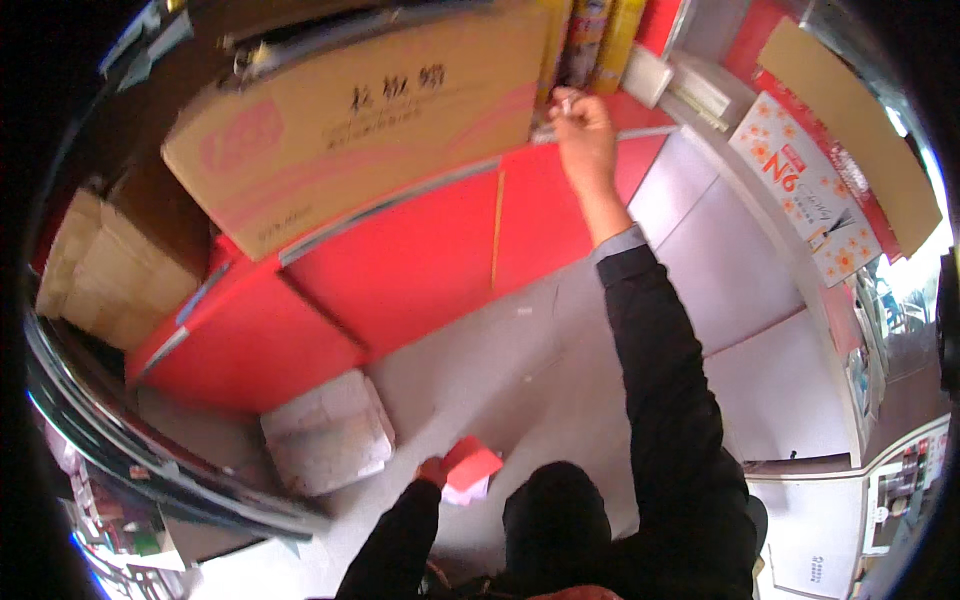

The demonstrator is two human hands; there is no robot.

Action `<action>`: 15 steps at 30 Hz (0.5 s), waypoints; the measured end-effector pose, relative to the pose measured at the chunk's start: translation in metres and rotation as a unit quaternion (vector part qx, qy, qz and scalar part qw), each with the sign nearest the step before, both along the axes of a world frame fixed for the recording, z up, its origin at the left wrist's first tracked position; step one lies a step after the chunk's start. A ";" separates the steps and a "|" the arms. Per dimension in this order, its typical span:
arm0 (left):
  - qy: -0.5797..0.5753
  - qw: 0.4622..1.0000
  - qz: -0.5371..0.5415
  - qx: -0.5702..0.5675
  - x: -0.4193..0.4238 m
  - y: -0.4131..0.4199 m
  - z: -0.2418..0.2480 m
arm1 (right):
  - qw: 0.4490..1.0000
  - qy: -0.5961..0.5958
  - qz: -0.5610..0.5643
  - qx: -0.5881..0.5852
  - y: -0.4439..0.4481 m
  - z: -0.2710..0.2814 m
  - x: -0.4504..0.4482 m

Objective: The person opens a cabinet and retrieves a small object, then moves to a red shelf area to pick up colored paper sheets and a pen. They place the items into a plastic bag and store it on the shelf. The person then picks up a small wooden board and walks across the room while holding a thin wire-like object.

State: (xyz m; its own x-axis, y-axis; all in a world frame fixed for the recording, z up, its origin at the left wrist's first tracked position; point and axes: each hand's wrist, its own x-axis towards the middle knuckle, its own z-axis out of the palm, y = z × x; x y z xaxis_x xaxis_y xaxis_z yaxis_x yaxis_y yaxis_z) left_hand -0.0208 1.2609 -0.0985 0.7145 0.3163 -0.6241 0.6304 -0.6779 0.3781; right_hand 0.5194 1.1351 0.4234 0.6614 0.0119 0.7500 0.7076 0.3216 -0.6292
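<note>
My left hand (432, 472) is low in the view, gripping a folded red sheet (470, 463) with a paler pink sheet (468, 493) under it. Whether these are paper or cloth is not clear. My right arm stretches far forward, and my right hand (587, 139) is raised beside the right end of a large cardboard box (360, 135). Its fingers are bent together. A small whitish spot shows at the fingertips, too blurred to tell whether it is something held. Just beyond that hand stand tall yellow packages (619, 45).
The box rests on a red cabinet (420, 262). A smaller carton (120, 262) sits to the left. On the floor (487, 367) lies a flat, worn carton (330, 431). White cabinets (720, 225) line the right, with a flower-printed box (806, 187) above.
</note>
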 end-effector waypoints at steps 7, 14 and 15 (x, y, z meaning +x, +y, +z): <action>-0.091 0.992 0.048 -0.072 -0.003 -0.014 0.017 | 0.974 -0.009 -0.201 -0.100 -0.080 -0.096 -0.028; -0.082 0.992 0.049 -0.082 -0.008 -0.026 0.043 | 0.789 -0.040 -0.141 -0.597 -0.147 -0.365 -0.104; -0.074 0.992 0.051 -0.088 -0.010 -0.027 0.045 | 0.669 -0.057 -0.135 -0.729 -0.156 -0.400 -0.117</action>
State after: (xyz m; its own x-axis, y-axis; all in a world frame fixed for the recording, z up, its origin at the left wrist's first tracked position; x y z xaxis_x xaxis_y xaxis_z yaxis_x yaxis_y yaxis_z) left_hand -0.0308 1.2344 -0.0537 0.7729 0.2863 -0.5663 0.6203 -0.5290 0.5791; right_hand 0.4021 0.9789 0.0233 0.7267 0.6768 0.1171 0.6859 -0.7241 -0.0718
